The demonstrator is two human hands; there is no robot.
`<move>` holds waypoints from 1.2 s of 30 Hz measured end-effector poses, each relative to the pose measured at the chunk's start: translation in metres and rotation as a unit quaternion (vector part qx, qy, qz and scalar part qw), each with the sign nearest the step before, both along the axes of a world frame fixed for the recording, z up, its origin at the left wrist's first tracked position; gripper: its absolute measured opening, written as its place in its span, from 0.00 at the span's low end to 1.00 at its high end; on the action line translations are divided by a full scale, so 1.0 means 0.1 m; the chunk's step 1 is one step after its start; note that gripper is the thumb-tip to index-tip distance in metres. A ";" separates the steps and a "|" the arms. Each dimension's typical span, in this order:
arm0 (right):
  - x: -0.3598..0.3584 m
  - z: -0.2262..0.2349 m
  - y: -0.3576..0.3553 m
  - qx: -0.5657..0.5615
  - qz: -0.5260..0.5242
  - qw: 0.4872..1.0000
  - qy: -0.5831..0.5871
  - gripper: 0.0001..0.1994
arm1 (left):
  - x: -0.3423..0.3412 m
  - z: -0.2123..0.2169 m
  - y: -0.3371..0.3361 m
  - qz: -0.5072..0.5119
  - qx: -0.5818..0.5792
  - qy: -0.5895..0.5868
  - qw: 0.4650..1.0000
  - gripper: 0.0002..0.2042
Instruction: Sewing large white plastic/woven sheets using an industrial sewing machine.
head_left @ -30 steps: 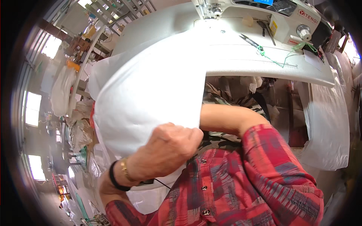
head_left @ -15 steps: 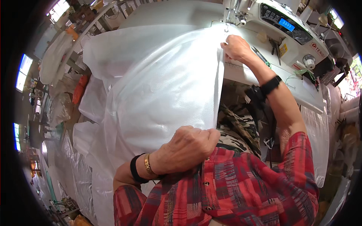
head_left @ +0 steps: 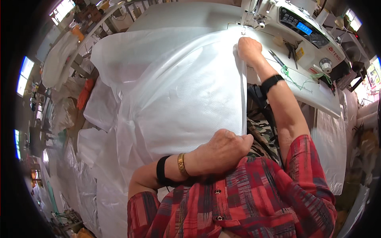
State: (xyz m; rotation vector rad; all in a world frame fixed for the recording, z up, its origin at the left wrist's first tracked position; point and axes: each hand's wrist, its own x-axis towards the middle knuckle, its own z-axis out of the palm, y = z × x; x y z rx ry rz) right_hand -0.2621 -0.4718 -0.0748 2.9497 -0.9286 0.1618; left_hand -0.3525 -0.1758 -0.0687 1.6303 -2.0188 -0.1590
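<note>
A large sheet of white, translucent woven plastic (head_left: pixel 190 91) spreads over the table and hangs down on my left and toward my lap. My right hand (head_left: pixel 249 48) is closed on the sheet's right edge, just in front of the lit needle area of a white sewing machine (head_left: pixel 301 37). Close to my body, my left hand (head_left: pixel 228 148) makes a fist around the near end of the same edge. Between both hands that edge runs nearly straight and looks taut. The needle and presser foot are too bright and small to make out clearly.
Right of my right hand, scissors or snips (head_left: pixel 278 58) lie on the machine bed beside green thread (head_left: pixel 291 77). A dark tool (head_left: pixel 291 53) rests near the machine body. Clear plastic sheeting (head_left: pixel 329 150) hangs at the right. An orange bag (head_left: pixel 85 93) is at the left.
My left hand has moved right and slightly up, bringing the near edge with it. The right hand stays near the needle, slightly further right, its forearm drawn in. The sheet's edge has shifted right.
</note>
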 end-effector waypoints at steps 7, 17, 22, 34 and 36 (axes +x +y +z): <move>-0.42 -0.10 0.58 -0.027 0.025 0.999 -0.011 0.08 | 0.08 -0.31 -0.02 -0.019 0.023 0.018 0.999 0.05; -0.18 -0.06 0.38 -0.055 0.049 0.997 0.035 0.06 | 0.29 -0.48 -0.24 -0.003 0.007 0.031 0.999 0.07; 0.06 -0.13 0.05 -0.083 0.009 0.996 0.014 0.06 | 0.42 -0.53 -0.51 0.048 -0.016 0.001 0.999 0.08; -0.21 -0.19 0.23 -0.001 -0.028 0.995 -0.091 0.09 | 0.39 -0.41 -0.58 0.157 -0.105 0.037 0.981 0.04; -0.31 -0.17 0.34 0.007 0.005 0.997 -0.071 0.08 | 0.39 -0.48 -0.57 0.159 -0.114 0.063 0.979 0.04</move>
